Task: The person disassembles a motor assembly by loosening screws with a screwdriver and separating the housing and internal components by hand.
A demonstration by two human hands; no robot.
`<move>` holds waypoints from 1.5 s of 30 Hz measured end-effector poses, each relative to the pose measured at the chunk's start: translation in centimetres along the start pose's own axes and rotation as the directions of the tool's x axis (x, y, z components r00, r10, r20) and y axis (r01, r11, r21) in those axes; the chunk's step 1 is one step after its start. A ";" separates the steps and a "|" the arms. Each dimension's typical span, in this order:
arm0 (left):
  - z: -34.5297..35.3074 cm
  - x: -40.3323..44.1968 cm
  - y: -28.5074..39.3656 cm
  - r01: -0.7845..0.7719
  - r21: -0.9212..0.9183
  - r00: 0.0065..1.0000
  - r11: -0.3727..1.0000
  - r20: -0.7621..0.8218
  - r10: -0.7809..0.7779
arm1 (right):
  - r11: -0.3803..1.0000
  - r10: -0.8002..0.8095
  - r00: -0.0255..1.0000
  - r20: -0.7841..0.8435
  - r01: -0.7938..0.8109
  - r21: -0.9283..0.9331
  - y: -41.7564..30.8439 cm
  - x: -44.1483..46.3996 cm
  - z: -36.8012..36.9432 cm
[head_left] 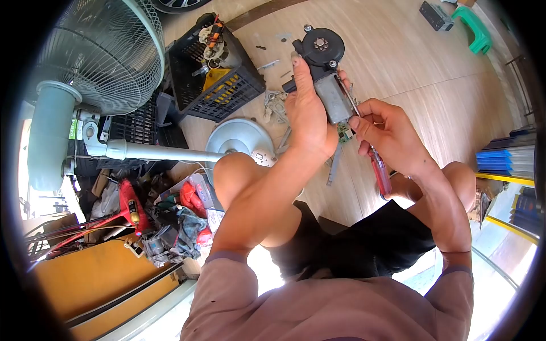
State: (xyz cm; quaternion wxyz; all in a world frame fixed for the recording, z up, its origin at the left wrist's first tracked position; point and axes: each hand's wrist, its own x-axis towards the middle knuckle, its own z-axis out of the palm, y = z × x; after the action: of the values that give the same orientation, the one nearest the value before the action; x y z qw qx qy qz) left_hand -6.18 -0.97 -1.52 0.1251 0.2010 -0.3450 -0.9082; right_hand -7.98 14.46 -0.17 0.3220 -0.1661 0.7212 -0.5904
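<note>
My left hand (310, 116) grips an electric gear motor (334, 98) with a grey metal can and a round black gear housing (333, 55). Its thumb lies along the housing's left side, and fingertips show at the far side. In my right hand (392, 133) is a screwdriver with a clear red handle (381, 175); the thumb and fingers pinch its shaft, which runs alongside the motor can. The handle points down toward my body. Just below the can, a small green circuit board (345, 133) shows; how it is attached is unclear. My fingers partly hide the screwdriver tip.
A black plastic crate (219, 94) with parts stands at the upper left. Beside it is a standing fan (122, 62) with a round base (240, 137). A metal strip (334, 166) lies on the floor below the motor. A green stool (473, 29) is at the upper right.
</note>
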 end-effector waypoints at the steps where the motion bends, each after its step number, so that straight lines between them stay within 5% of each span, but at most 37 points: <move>1: 0.0 -0.1 0.0 0.004 0.007 1.000 1.000 -0.001 -0.004 | 1.000 0.010 1.000 -0.020 -0.010 0.008 -0.2 -0.1 0.1; 5: -0.2 -0.3 -0.3 -0.008 0.036 0.996 0.999 0.085 0.005 | 0.987 -0.066 0.985 -0.160 0.088 0.136 -0.7 0.0 0.3; 8: 0.5 -1.2 -0.2 0.087 0.043 0.995 0.995 0.047 -0.089 | 0.981 0.081 0.985 -0.152 -0.051 0.187 -1.6 0.1 -0.2; 17: 0.4 -1.7 -2.2 0.069 0.096 0.997 0.993 0.021 -0.072 | 0.991 -0.122 0.945 -0.304 0.132 0.012 0.7 1.7 0.3; 45: 0.6 -1.7 -1.9 0.078 0.038 0.990 0.996 0.117 -0.082 | 0.959 0.049 0.960 -0.274 0.031 0.281 -0.3 1.6 -0.4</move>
State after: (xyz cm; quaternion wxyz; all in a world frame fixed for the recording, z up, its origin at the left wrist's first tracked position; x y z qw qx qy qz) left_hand -5.12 1.38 -1.97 0.0644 0.1628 -0.3586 -0.9169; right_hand -9.46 13.70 -0.29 0.2405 -0.0305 0.6685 -0.7031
